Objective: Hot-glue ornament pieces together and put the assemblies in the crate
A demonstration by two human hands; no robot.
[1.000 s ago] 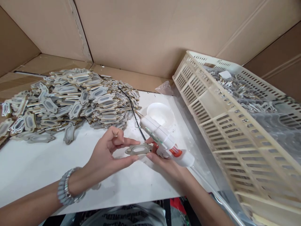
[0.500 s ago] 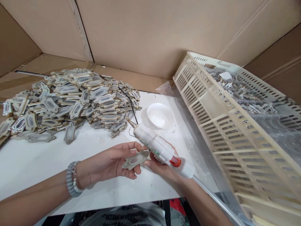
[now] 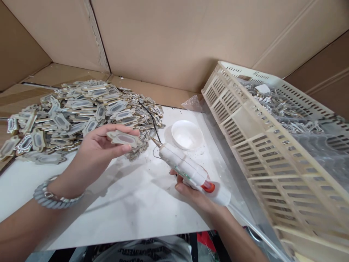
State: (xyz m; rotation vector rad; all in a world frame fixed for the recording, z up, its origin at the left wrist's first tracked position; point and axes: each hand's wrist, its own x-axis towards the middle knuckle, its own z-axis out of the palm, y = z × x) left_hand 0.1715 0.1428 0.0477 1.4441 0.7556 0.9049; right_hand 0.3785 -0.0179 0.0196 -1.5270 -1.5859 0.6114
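Between thumb and fingers, my left hand (image 3: 99,153) pinches a small grey frame-shaped plate (image 3: 124,139) with scalloped ends and an oval middle. It is held above the table, just in front of a heap of similar plates (image 3: 79,103). My right hand (image 3: 191,189) is wrapped round a white hot glue gun (image 3: 184,165), whose handle is largely hidden. The gun's metal nozzle points up and left towards the heap, apart from the plate. A clear glue stick (image 3: 256,229) runs out of the gun's back end.
A white bowl (image 3: 187,134) stands on the white table (image 3: 131,207) beyond the glue gun. To the right is a cream slatted plastic crate (image 3: 253,145) holding metal pieces and clear plastic. Cardboard walls (image 3: 163,43) close off the back. A black cord-like strip (image 3: 151,120) lies by the heap.
My left hand has moved up and left with the plate, away from my right hand and towards the heap. The right hand and glue gun have shifted only slightly right and down.
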